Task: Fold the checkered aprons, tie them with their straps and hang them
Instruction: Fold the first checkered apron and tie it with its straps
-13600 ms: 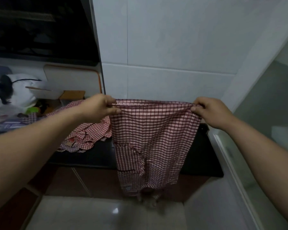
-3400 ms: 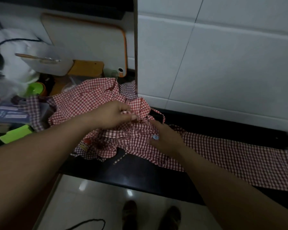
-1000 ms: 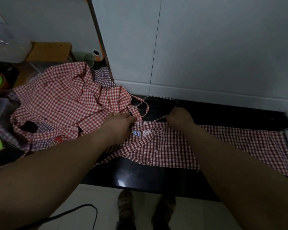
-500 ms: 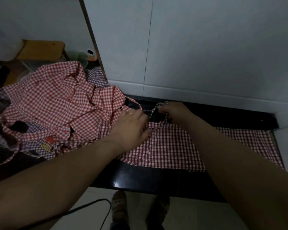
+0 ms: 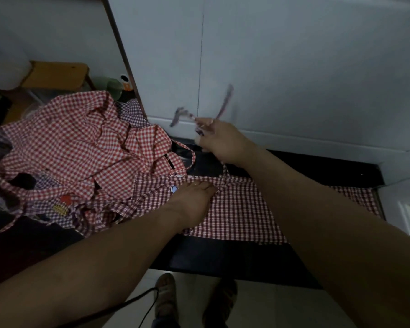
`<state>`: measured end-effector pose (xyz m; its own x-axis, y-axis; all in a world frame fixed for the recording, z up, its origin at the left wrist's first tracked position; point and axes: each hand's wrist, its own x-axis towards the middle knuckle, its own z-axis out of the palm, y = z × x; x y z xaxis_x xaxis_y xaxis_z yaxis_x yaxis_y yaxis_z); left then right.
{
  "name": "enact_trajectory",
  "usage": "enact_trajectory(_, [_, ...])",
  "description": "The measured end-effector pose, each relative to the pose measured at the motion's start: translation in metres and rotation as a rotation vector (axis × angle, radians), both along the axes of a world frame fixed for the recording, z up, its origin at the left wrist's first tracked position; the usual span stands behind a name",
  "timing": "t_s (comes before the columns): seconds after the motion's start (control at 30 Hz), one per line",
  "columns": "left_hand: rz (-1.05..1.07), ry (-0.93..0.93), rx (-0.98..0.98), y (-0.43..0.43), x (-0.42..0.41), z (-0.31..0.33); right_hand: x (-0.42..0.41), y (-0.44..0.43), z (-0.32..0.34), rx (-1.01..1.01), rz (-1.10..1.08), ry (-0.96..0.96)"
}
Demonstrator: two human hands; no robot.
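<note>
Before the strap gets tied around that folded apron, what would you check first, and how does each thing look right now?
1. Folded apron lying flat on the black counter: ok.
2. Left hand pressing it down: ok.
3. Right hand gripping the strap: ok.
4. Strap free of knots: cannot tell, it is blurred.
5. Strap clear of the loose apron pile: cannot tell.
6. Hanging spot in sight: not ok.
</note>
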<state>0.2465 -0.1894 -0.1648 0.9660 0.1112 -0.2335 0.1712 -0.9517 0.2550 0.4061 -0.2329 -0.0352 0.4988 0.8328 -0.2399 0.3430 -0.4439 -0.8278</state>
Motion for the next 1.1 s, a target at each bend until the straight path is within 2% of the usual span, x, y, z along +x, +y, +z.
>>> enact_trajectory(0.07, [0.031,-0.077,-0.011,-0.001,-0.018,0.008,-0.012,-0.008,-0.022,-0.008,-0.066,-0.235])
enact_trajectory(0.13, [0.087,-0.177,-0.002,0.001,-0.047,0.019,-0.028,-0.026,-0.041,0.153,-0.309,-0.378])
enact_trajectory(0.17, [0.114,-0.197,0.039,0.003,-0.066,0.023,-0.037,-0.036,-0.049,0.189,-0.406,-0.403])
enact_trajectory(0.23, [0.172,-0.189,0.134,0.012,-0.098,0.027,-0.048,-0.054,-0.062,0.072,-0.452,-0.370])
enact_trajectory(0.3, [0.290,-0.123,0.192,0.029,-0.126,0.027,-0.063,-0.059,-0.074,-0.084,-0.333,-0.288])
enact_trajectory(0.37, [0.356,-0.052,0.240,0.046,-0.141,0.024,-0.078,-0.057,-0.083,-0.141,-0.079,-0.230])
enact_trajectory(0.47, [0.278,-0.006,0.278,0.065,-0.157,0.020,-0.110,-0.041,-0.097,-0.247,0.265,-0.158])
enact_trajectory(0.67, [0.219,-0.002,0.340,0.101,-0.182,0.027,-0.124,-0.025,-0.109,-0.332,0.219,-0.183])
enact_trajectory(0.77, [0.269,-0.126,0.353,0.119,-0.194,0.037,-0.136,-0.017,-0.100,-0.185,0.179,-0.318])
enact_trajectory(0.83, [0.409,-0.180,0.341,0.119,-0.200,0.041,-0.146,-0.012,-0.097,-0.103,0.180,-0.339])
enact_trajectory(0.97, [0.838,-0.117,0.211,0.114,-0.217,0.039,-0.161,0.005,-0.117,-0.235,0.219,-0.334])
enact_trajectory(1.0, [0.940,-0.114,0.110,0.113,-0.219,0.038,-0.162,0.007,-0.122,-0.255,0.203,-0.337])
enact_trajectory(1.1, [1.143,-0.137,-0.354,0.110,-0.214,0.037,-0.161,0.009,-0.128,-0.261,0.176,-0.323])
